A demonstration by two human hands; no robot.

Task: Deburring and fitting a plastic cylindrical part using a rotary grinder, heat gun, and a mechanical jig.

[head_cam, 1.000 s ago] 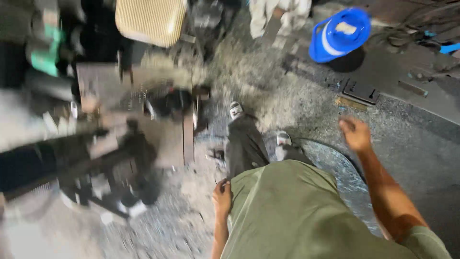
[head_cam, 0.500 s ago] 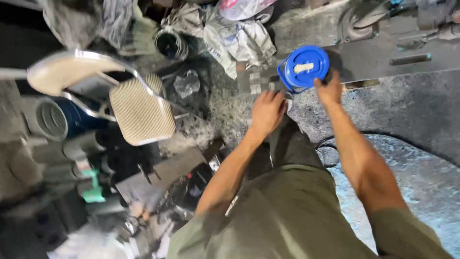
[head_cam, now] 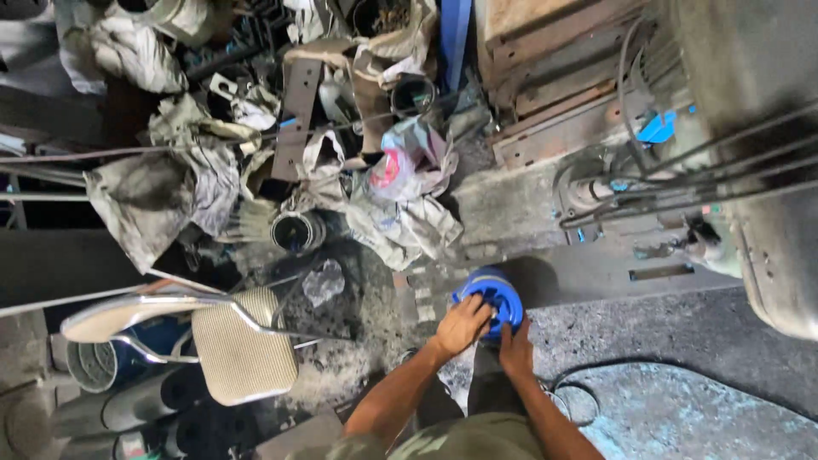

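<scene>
Blue plastic lid (head_cam: 492, 294) sits under my left hand (head_cam: 463, 324), fingers curled over its top, right hand (head_cam: 515, 349) gripping its near edge; I'd keep pressure even.

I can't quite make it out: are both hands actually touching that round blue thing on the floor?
Touching. The head view shows the left hand spread over the round blue thing, and the right hand pressed against its near edge.

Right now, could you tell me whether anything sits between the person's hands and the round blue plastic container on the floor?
Nothing visible does. The left hand rests on top of the round blue plastic container, and the right hand touches its near side. The folding chair stands apart to the left.
</scene>
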